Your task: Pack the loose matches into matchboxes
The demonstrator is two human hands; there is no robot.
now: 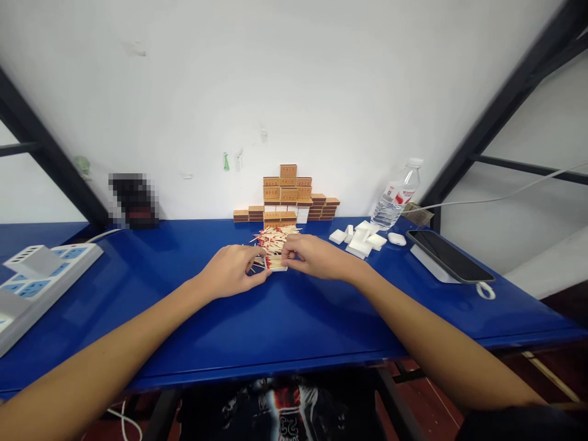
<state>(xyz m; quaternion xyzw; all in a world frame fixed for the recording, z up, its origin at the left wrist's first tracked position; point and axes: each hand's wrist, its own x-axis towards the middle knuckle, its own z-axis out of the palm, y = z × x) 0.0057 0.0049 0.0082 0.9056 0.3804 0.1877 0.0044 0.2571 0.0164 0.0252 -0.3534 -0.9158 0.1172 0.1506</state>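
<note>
Tray (276,268) of matches (275,261) sits on desk (280,331) just in front of loose pile (272,239), presumably for short reach, left hand (233,269) holding its left end, apparently to steady it, right hand (316,255) bunched narrow at the right end; cannot tell whether it grips anything.

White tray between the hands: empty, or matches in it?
Holding matches: pale sticks with red heads show inside the white tray.

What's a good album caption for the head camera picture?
Left hand and right hand at a white tray of matches, matchboxes stacked behind.
</note>
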